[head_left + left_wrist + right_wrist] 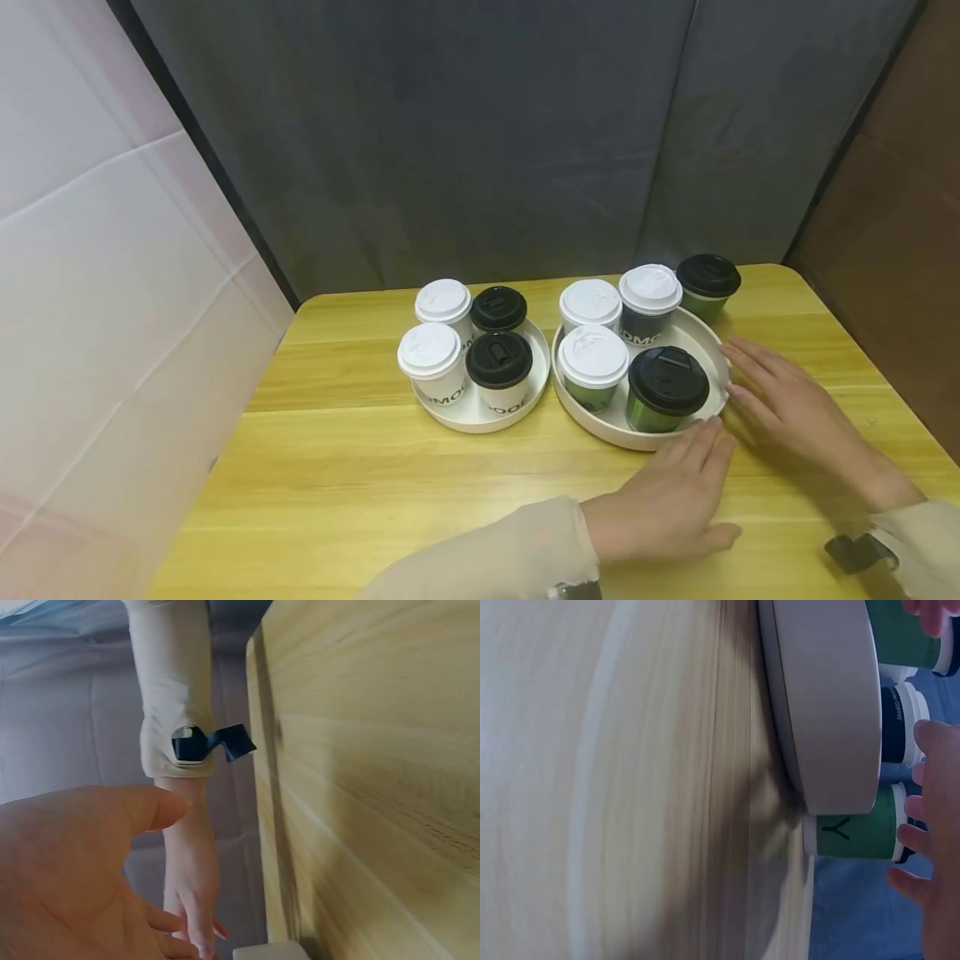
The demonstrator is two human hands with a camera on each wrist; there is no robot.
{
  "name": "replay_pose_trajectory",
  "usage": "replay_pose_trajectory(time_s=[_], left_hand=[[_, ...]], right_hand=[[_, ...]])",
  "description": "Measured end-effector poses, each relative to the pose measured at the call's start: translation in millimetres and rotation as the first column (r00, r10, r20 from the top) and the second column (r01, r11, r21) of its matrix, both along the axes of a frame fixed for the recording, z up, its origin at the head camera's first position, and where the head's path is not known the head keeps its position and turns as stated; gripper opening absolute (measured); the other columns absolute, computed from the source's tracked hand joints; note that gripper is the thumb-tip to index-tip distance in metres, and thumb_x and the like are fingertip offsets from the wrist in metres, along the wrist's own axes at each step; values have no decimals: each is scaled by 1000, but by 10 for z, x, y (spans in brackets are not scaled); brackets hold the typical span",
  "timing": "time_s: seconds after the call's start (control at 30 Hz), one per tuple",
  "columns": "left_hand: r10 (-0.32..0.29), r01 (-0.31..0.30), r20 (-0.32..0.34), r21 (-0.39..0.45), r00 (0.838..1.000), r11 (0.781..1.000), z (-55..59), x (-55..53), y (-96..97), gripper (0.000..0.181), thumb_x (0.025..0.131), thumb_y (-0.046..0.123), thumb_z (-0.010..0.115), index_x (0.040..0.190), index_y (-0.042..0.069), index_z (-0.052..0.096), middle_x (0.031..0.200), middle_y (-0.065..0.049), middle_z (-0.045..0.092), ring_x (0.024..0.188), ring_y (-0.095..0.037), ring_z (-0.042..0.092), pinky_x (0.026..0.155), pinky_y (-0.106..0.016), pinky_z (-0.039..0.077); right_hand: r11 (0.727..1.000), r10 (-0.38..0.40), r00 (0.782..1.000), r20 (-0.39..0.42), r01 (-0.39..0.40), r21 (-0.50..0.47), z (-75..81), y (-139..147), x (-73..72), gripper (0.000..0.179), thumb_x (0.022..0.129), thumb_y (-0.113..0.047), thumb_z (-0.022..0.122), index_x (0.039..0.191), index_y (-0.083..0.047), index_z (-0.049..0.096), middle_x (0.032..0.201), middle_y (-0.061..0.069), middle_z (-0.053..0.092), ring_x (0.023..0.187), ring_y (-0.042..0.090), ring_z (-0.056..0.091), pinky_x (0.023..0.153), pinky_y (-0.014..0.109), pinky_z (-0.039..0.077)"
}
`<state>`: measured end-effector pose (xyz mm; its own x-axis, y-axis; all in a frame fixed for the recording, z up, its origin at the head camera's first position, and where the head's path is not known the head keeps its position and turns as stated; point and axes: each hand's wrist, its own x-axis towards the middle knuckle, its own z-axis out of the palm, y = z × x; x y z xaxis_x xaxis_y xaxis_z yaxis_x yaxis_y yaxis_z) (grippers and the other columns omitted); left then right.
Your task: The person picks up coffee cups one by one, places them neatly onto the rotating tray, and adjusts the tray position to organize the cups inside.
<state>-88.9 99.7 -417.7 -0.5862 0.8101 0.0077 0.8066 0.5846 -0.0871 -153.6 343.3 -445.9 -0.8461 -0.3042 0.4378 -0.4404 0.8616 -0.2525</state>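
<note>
A larger round white tray [603, 429] holds three white-lidded paper cups [592, 367] and a green cup with a black lid [667, 387]. Near its front right rim lies my left hand [667, 500], fingers fairly straight and thumb apart. My right hand [798, 408] is at the right rim, its fingers extended toward the tray wall [832, 712]; whether they press it cannot be told. Both hands hold nothing. Behind the tray, a green cup with a black lid [707, 287] stands on the table. The left wrist view shows my left palm [67, 877] above the tabletop.
Left of the larger tray, almost touching it, is a smaller white tray [483, 423] with two white-lidded cups [431, 362] and two black-lidded cups [500, 371]. The wooden table [337, 483] ends at a dark grey curtain [450, 150]. Pale panels [112, 292] stand at the left.
</note>
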Motion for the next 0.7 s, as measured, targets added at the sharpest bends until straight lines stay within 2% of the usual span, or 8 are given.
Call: replay_pose_trajectory(time_s=[0.13, 0.27, 0.47, 0.7], left_hand=[[43, -42, 44, -24, 998, 999, -60, -27, 25, 94, 91, 67, 49, 158, 9, 15, 166, -13, 15, 155, -22, 16, 126, -28, 20], [58, -55, 65, -50, 996, 997, -83, -33, 21, 96, 91, 67, 49, 158, 9, 14, 166, -12, 14, 155, -21, 14, 126, -26, 20], [44, -41, 44, -64, 998, 997, -91, -26, -13, 96, 91, 67, 49, 158, 8, 14, 166, -12, 14, 156, -21, 13, 126, -26, 19], [5, -6, -18, -51, 1000, 999, -110, -11, -115, 96, 91, 66, 50, 157, 4, 18, 165, -14, 19, 156, -23, 15, 127, -26, 16]], right_hand=[[1000, -13, 1000, 10, 13, -1, -32, 39, -6, 57, 98, -26, 59, 152, -22, 40, 157, 9, 41, 138, 40, 43, 124, 47, 25], [1000, -14, 1000, 5, 14, -2, -47, 50, -7, 57, 98, -25, 60, 152, -21, 41, 156, 11, 43, 137, 40, 44, 122, 49, 27], [1000, -11, 1000, 9, 11, -11, -46, 27, -9, 57, 98, -25, 60, 151, -21, 42, 157, 10, 42, 138, 39, 44, 119, 53, 30], [1000, -18, 1000, 24, 19, -12, -53, 20, -5, 57, 97, -25, 60, 151, -22, 42, 156, 11, 42, 138, 39, 44, 117, 56, 31]])
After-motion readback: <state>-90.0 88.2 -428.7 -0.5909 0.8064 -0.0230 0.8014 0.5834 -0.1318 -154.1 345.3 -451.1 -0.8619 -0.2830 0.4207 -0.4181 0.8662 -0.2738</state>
